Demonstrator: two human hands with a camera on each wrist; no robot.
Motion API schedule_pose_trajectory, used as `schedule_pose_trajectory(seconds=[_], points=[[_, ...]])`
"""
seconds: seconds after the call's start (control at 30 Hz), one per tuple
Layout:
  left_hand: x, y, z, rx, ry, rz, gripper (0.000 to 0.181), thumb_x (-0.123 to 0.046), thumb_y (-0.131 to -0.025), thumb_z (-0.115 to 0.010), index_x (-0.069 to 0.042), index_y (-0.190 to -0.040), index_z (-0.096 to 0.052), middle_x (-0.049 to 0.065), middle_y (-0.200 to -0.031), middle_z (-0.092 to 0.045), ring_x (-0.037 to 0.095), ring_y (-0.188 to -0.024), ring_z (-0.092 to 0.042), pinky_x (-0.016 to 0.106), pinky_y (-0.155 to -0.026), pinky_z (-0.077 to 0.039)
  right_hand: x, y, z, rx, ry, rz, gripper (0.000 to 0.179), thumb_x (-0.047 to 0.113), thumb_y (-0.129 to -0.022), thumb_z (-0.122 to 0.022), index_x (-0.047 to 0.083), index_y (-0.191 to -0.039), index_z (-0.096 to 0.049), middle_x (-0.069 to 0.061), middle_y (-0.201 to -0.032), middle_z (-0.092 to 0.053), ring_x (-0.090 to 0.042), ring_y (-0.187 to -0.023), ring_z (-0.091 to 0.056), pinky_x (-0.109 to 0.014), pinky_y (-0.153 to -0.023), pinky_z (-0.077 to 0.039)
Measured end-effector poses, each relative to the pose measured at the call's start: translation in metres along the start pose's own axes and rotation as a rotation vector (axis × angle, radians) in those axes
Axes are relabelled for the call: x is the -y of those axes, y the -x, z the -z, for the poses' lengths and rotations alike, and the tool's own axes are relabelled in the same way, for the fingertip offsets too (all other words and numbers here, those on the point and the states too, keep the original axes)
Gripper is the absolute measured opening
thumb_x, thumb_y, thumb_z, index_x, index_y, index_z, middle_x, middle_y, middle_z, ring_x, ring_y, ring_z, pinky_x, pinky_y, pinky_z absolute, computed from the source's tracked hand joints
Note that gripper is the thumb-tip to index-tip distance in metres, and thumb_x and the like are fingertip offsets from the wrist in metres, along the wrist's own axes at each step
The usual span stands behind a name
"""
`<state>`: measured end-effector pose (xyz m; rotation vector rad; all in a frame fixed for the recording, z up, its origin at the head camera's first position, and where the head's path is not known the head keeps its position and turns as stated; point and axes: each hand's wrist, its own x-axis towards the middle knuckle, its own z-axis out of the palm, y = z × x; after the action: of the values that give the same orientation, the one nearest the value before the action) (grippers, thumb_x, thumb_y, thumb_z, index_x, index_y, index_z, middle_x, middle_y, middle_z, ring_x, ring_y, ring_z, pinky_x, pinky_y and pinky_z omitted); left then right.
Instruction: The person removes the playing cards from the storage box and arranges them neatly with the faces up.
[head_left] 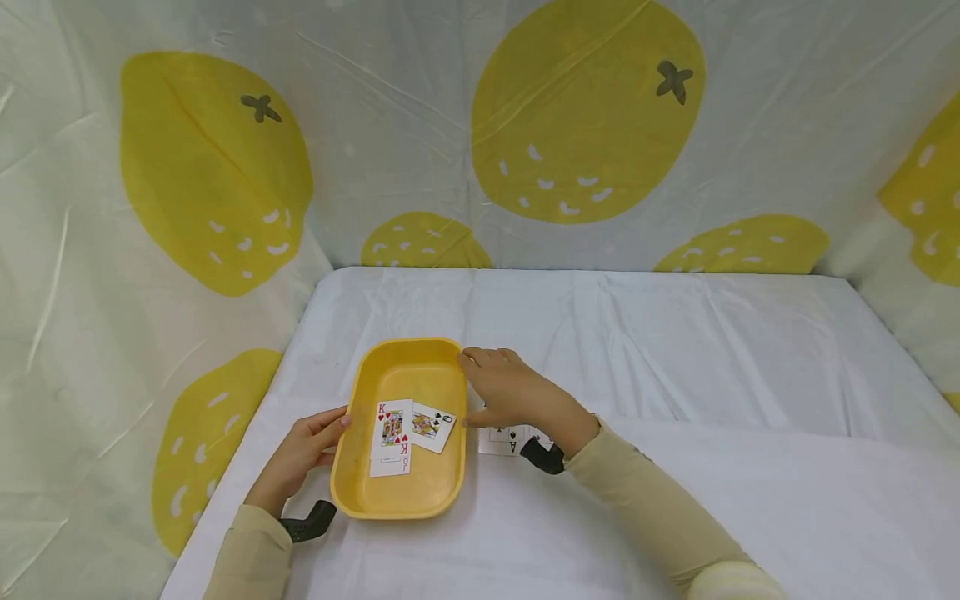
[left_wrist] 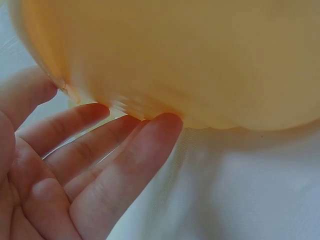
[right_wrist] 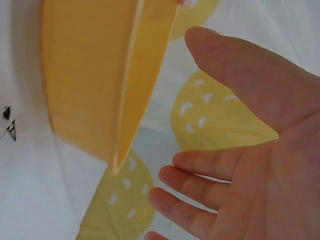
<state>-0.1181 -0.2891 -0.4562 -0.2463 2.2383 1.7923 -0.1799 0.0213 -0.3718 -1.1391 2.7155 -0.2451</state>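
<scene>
A yellow plastic tray (head_left: 397,496) holds a king of hearts (head_left: 392,427), a queen with black pips (head_left: 432,425) and a third card (head_left: 389,467) mostly covered by the king. At the tray's left side is my left hand (head_left: 302,450), its thumb over the rim and its fingers (left_wrist: 95,117) against the outer wall below. My right hand (head_left: 513,387) is beside the tray's right rim. In the right wrist view its thumb and spread fingers (right_wrist: 200,192) are apart from the wall and hold nothing. Under that wrist lies a black ace (head_left: 498,442), partly hidden.
Part of another card shows beside the ace, under my right wrist. White cloth (head_left: 720,358) covers the table. Lemon-print fabric (head_left: 405,142) hangs at the back and sides. Black wrist devices (head_left: 309,523) sit at both sleeves.
</scene>
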Motion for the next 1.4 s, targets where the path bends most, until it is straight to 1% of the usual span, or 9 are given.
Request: schedule_pose_trajectory(seconds=[0.2,0.4,0.63,0.87,0.93,1.0,1.1,1.3,1.4], points=[[0.001,-0.001,0.001,-0.003,-0.013,0.01,0.057,-0.032,-0.089,-0.056,0.004,-0.13,-0.043,0.018,-0.116,-0.055,0.019,-0.088,-0.059,0.034,-0.07,-0.053,0.025,-0.029,0.001,0.006,0.045,0.08,0.086,0.049,-0.077,-0.064,0.0,-0.138,-0.03,-0.012,-0.14,-0.032,-0.022,-0.127,-0.029,-0.044,-0.103,-0.022],[0.001,-0.001,0.002,-0.002,-0.009,0.004,0.056,-0.031,-0.089,-0.056,0.004,-0.13,-0.043,0.019,-0.117,-0.055,0.018,-0.087,-0.059,0.034,-0.07,-0.053,0.047,-0.049,-0.004,0.022,0.079,0.129,0.086,0.051,-0.076,-0.064,0.003,-0.138,-0.031,-0.01,-0.138,-0.035,-0.021,-0.124,-0.035,-0.044,-0.102,-0.024],[0.001,-0.001,0.001,0.012,0.02,-0.005,0.052,-0.026,-0.091,-0.054,0.006,-0.13,-0.042,0.018,-0.115,-0.056,0.017,-0.085,-0.06,0.035,-0.068,-0.053,0.067,-0.069,-0.016,0.1,0.104,0.098,0.086,0.055,-0.074,-0.064,0.008,-0.138,-0.032,-0.005,-0.139,-0.034,-0.018,-0.125,-0.032,-0.044,-0.103,-0.023],[0.002,-0.001,0.001,0.012,0.025,-0.013,0.052,-0.026,-0.091,-0.054,0.006,-0.13,-0.042,0.019,-0.117,-0.055,0.016,-0.086,-0.06,0.035,-0.069,-0.053,0.078,-0.089,-0.029,0.146,0.108,0.085,0.085,0.056,-0.07,-0.067,0.011,-0.136,-0.037,-0.002,-0.135,-0.037,-0.017,-0.121,-0.037,-0.043,-0.102,-0.025],[0.003,0.0,0.002,0.015,0.025,-0.011,0.053,-0.026,-0.091,-0.054,0.006,-0.13,-0.041,0.019,-0.118,-0.054,0.017,-0.087,-0.06,0.035,-0.07,-0.053,0.08,-0.094,-0.034,0.168,0.102,0.07,0.084,0.056,-0.069,-0.068,0.012,-0.134,-0.039,-0.001,-0.133,-0.039,-0.016,-0.119,-0.039,-0.043,-0.102,-0.026],[0.003,0.0,0.002,0.02,0.025,-0.008,0.053,-0.027,-0.091,-0.054,0.006,-0.131,-0.041,0.02,-0.119,-0.053,0.017,-0.088,-0.059,0.035,-0.07,-0.053,0.081,-0.098,-0.039,0.181,0.097,0.054,0.074,0.056,-0.069,-0.069,0.014,-0.125,-0.047,0.001,-0.126,-0.042,-0.015,-0.114,-0.043,-0.042,-0.101,-0.027],[0.003,0.001,0.002,0.023,0.025,-0.006,0.053,-0.027,-0.091,-0.054,0.005,-0.131,-0.041,0.02,-0.12,-0.053,0.018,-0.089,-0.059,0.035,-0.071,-0.053,0.083,-0.103,-0.048,0.199,0.108,0.029,0.068,0.057,-0.067,-0.07,0.016,-0.117,-0.051,0.002,-0.119,-0.045,-0.015,-0.109,-0.045,-0.041,-0.1,-0.029],[0.002,0.001,0.002,0.015,0.016,-0.006,0.052,-0.027,-0.091,-0.054,0.005,-0.131,-0.042,0.02,-0.12,-0.053,0.018,-0.088,-0.059,0.034,-0.07,-0.053,0.087,-0.105,-0.062,0.241,0.201,-0.032,0.083,0.061,-0.062,-0.071,0.013,-0.126,-0.048,0.0,-0.116,-0.045,-0.016,-0.105,-0.045,-0.039,-0.096,-0.033],[0.001,0.001,0.002,0.014,0.017,-0.006,0.052,-0.027,-0.091,-0.054,0.004,-0.131,-0.042,0.021,-0.121,-0.051,0.018,-0.089,-0.059,0.034,-0.07,-0.053,0.089,-0.105,-0.067,0.242,0.238,-0.039,0.078,0.06,-0.061,-0.072,0.013,-0.12,-0.052,0.0,-0.112,-0.045,-0.016,-0.101,-0.044,-0.037,-0.092,-0.035]])
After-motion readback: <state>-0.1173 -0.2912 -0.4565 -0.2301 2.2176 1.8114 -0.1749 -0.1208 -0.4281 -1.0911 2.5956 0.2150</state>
